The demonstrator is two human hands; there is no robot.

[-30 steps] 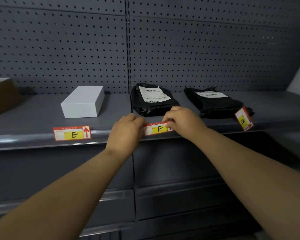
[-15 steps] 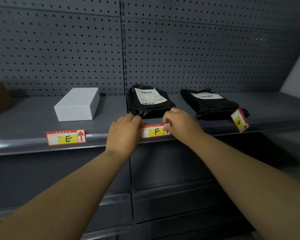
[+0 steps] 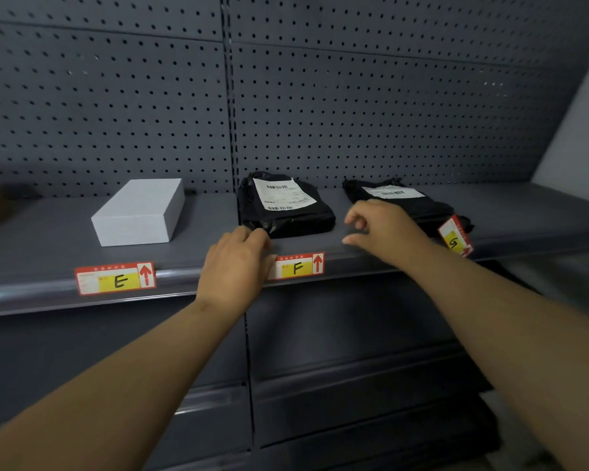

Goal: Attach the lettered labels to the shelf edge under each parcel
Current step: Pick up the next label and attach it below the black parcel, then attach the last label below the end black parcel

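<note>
While the left hand (image 3: 235,263) lies over the shelf edge (image 3: 31,287) at the centre of the frame, its loosely bent fingers reach onto the shelf top just beside the front corner of the middle black parcel (image 3: 286,205). This hand covers the left end of the F label (image 3: 298,266), which sits flat on the shelf edge directly below that parcel. Whether the thumb touches the label cannot be told, as it is hidden. Nothing is gripped by this hand.

Right of centre, the right hand (image 3: 385,229) hangs above the shelf top, clear of the F label, with thumb and forefinger apart and the other fingers loosely curled. It holds nothing. It sits in front of the right black parcel (image 3: 398,198).

At the lower left, the E label (image 3: 114,278) is fixed flat on the shelf edge under the white box (image 3: 138,212). Toward the right of the frame, the G label (image 3: 454,236) stands tilted at the front of the right black parcel, not flat on the edge. Behind the parcels rises a grey pegboard (image 3: 116,113).
</note>
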